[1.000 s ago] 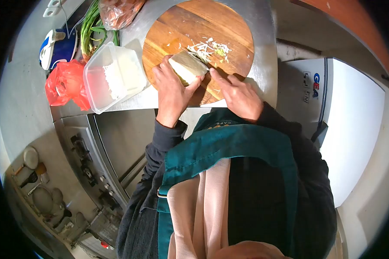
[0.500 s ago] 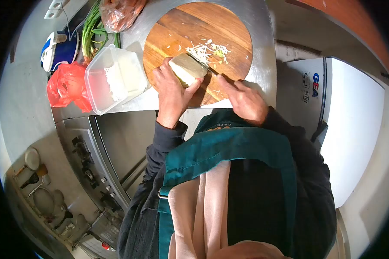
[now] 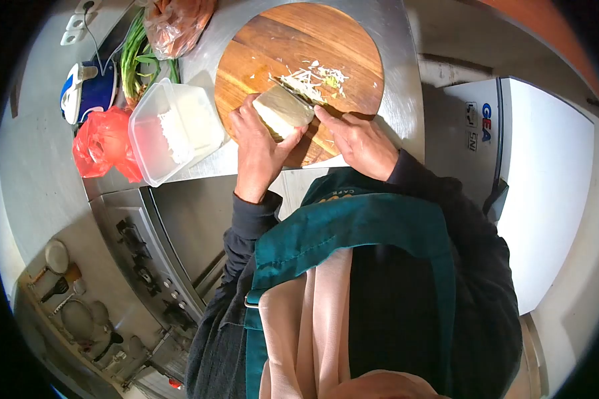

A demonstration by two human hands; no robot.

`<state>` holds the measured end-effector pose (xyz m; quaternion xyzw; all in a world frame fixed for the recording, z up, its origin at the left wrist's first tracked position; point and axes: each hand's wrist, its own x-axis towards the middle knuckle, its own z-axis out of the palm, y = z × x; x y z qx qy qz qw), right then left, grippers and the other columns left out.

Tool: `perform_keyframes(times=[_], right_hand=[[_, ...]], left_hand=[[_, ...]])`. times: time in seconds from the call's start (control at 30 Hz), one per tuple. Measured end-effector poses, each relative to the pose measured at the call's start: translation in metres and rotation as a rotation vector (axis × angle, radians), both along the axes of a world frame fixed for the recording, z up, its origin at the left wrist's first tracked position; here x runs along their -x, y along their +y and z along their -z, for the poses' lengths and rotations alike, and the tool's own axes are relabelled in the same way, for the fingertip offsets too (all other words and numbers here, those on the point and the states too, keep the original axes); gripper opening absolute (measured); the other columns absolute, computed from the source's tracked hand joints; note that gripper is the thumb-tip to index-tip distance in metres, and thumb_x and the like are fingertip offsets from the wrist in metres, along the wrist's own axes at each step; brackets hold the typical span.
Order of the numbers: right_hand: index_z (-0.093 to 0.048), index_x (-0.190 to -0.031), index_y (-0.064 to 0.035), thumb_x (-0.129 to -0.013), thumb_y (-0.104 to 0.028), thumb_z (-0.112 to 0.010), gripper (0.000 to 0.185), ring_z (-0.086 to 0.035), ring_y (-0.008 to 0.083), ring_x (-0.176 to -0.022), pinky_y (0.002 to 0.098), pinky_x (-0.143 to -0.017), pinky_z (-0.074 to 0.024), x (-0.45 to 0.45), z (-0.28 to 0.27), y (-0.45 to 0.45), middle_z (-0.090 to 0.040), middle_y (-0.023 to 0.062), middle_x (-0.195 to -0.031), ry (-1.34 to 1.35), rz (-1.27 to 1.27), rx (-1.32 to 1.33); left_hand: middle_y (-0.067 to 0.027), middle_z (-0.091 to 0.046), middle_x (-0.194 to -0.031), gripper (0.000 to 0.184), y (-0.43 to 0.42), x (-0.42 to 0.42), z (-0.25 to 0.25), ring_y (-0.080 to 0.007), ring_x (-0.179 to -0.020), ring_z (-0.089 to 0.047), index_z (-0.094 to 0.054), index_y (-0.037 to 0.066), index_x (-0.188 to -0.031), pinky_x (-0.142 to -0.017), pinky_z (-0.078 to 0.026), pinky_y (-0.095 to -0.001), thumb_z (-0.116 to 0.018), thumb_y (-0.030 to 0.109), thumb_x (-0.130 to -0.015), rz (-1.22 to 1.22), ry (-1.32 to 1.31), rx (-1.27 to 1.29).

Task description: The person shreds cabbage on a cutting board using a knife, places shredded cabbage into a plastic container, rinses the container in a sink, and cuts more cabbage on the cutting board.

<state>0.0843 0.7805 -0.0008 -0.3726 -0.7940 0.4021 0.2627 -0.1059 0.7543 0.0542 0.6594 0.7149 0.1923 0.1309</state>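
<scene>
On the round wooden board (image 3: 253, 46), my left hand (image 3: 258, 147) grips a pale block of cabbage (image 3: 281, 110) from its left and near sides. My right hand (image 3: 363, 143) is closed around a knife, its forefinger stretched along the top. The knife's blade (image 3: 293, 90) lies against the far right side of the cabbage; its handle is mostly hidden under the hand. White and light green shreds (image 3: 319, 80) lie on the board just beyond the blade.
Left of the board are a clear plastic container (image 3: 203, 126) with white pieces, a red plastic bag (image 3: 105, 145), green onions (image 3: 133, 60), a bag of orange-brown items (image 3: 178, 25) and a blue-white appliance (image 3: 90, 92). A stove (image 3: 136, 246) stands lower left, a white fridge (image 3: 546, 179) right.
The view has shifted slightly. My right hand has moved in toward the cabbage with the knife, and the blade shows more along the far side. My left hand keeps its hold.
</scene>
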Motion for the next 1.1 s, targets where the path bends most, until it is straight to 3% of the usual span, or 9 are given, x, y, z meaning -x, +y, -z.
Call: perform_keyframes(times=[0.07,0.27,0.47,0.53,0.6,0.67,0.73,0.87,1.1], right_hand=[[-0.045,-0.130,-0.0057,-0.083,-0.005,-0.053,0.048,-0.063,0.0395,-0.076,0.0456,-0.068,-0.0510,-0.009,-0.009,-0.007,-0.060,0.0267,-0.093,-0.160,-0.035,0.027],[-0.040,-0.135,-0.0084,-0.082,-0.005,-0.053,0.055,-0.062,0.0395,-0.078,0.0471,-0.067,-0.0501,-0.021,-0.003,-0.017,-0.060,0.0266,-0.096,-0.215,-0.034,0.052],[-0.043,-0.133,-0.0074,-0.083,-0.006,-0.052,0.051,-0.061,0.0400,-0.082,0.0457,-0.071,-0.0498,-0.023,0.002,-0.021,-0.061,0.0245,-0.097,-0.170,-0.025,0.063],[-0.047,-0.131,-0.0059,-0.083,0.001,-0.051,0.048,-0.060,0.0375,-0.090,0.0415,-0.076,-0.0492,-0.032,-0.016,-0.022,-0.061,0.0231,-0.097,-0.239,0.005,0.185],[-0.052,-0.127,-0.0037,-0.085,0.001,-0.050,0.042,-0.061,0.0371,-0.088,0.0381,-0.076,-0.0492,-0.037,-0.017,-0.015,-0.061,0.0238,-0.096,0.112,0.039,0.119],[-0.054,-0.124,-0.0029,-0.087,0.000,-0.049,0.038,-0.061,0.0372,-0.085,0.0358,-0.075,-0.0491,-0.034,-0.038,-0.016,-0.062,0.0242,-0.096,0.110,0.084,0.204],[-0.052,-0.125,-0.0030,-0.083,-0.004,-0.052,0.042,-0.060,0.0395,-0.080,0.0440,-0.069,-0.0486,-0.033,-0.043,-0.017,-0.060,0.0269,-0.089,0.049,0.057,0.135],[-0.050,-0.128,-0.0069,-0.082,-0.004,-0.053,0.046,-0.061,0.0404,-0.079,0.0446,-0.068,-0.0493,-0.027,-0.024,-0.022,-0.060,0.0252,-0.089,0.035,0.037,0.083],[-0.040,-0.136,-0.0143,-0.081,-0.005,-0.052,0.057,-0.062,0.0405,-0.072,0.0478,-0.065,-0.0502,-0.010,-0.020,-0.018,-0.059,0.0240,-0.096,-0.272,0.000,0.012]], left_hand=[[-0.0226,-0.041,-0.111,0.085,0.001,0.001,-0.001,-0.0351,-0.108,-0.038,-0.032,-0.008,-0.125,-0.094,-0.035,-0.0426,-0.081,0.029,-0.066,0.021,0.021,-0.008],[-0.0239,-0.040,-0.113,0.086,0.002,0.003,-0.001,-0.0356,-0.108,-0.037,-0.032,-0.008,-0.125,-0.094,-0.034,-0.0429,-0.081,0.032,-0.066,0.040,0.056,0.009],[-0.0234,-0.041,-0.114,0.085,0.000,0.003,0.002,-0.0370,-0.108,-0.037,-0.032,-0.009,-0.124,-0.095,-0.034,-0.0430,-0.080,0.031,-0.067,0.017,0.054,-0.008],[-0.0228,-0.042,-0.112,0.084,0.000,0.000,0.000,-0.0363,-0.106,-0.039,-0.033,-0.007,-0.125,-0.092,-0.035,-0.0424,-0.080,0.030,-0.066,-0.005,0.033,-0.017],[-0.0223,-0.042,-0.109,0.083,0.001,-0.002,0.002,-0.0357,-0.103,-0.040,-0.034,-0.005,-0.125,-0.090,-0.037,-0.0418,-0.081,0.029,-0.065,-0.027,0.011,-0.036],[-0.0223,-0.043,-0.108,0.084,0.000,-0.002,0.004,-0.0360,-0.103,-0.040,-0.034,-0.005,-0.126,-0.090,-0.037,-0.0419,-0.081,0.029,-0.065,-0.018,0.059,-0.063],[-0.0224,-0.044,-0.107,0.084,0.000,-0.003,0.005,-0.0360,-0.103,-0.040,-0.034,-0.005,-0.126,-0.090,-0.037,-0.0419,-0.080,0.029,-0.065,-0.032,0.072,-0.075],[-0.0225,-0.045,-0.106,0.084,0.001,-0.004,0.005,-0.0361,-0.102,-0.041,-0.035,-0.006,-0.126,-0.089,-0.037,-0.0419,-0.080,0.031,-0.065,-0.037,0.108,-0.088],[-0.0256,-0.042,-0.111,0.087,-0.001,-0.010,0.004,-0.0385,-0.107,-0.039,-0.030,-0.011,-0.125,-0.092,-0.036,-0.0446,-0.078,0.035,-0.069,-0.076,0.082,-0.048]])
